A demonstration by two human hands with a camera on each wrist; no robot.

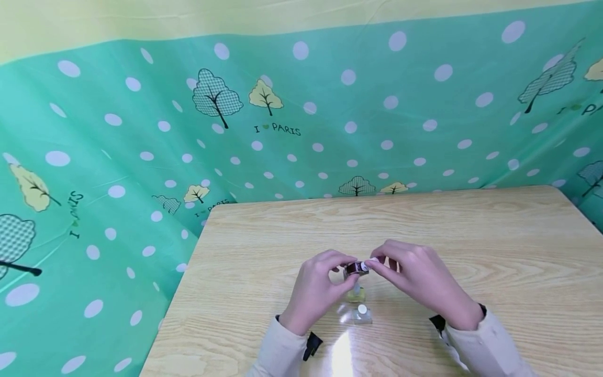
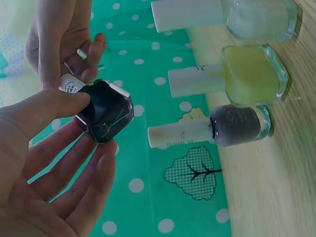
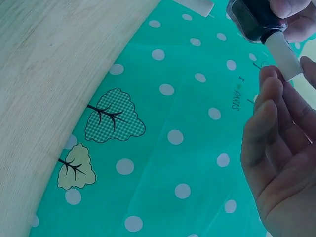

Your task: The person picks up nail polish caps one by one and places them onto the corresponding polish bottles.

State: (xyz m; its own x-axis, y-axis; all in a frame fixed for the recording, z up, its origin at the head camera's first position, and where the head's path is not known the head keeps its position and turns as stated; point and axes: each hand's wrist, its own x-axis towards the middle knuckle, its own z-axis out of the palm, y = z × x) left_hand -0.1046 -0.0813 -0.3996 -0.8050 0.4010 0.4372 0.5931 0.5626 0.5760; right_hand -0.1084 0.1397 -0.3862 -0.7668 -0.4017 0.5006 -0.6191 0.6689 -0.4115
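Note:
A dark nail polish bottle (image 2: 109, 112) with a white cap (image 3: 284, 55) is held up above the table, tilted on its side. My left hand (image 1: 316, 285) pinches its glass body between thumb and fingers. At the cap end, my right hand (image 1: 419, 275) has thumb and fingertips on the white cap. Beneath the hands stand more nail polish bottles: a yellow one (image 2: 254, 74), a purple-grey one (image 2: 239, 126) and a pale clear one (image 2: 261, 19), all white-capped and upright in a row on the table.
The light wood table (image 1: 264, 230) runs back to a green dotted curtain (image 1: 330, 104) printed with trees. Black straps circle both wrists, and a loose strap end (image 1: 312, 345) hangs near the left sleeve. A bright glare lies on the near tabletop.

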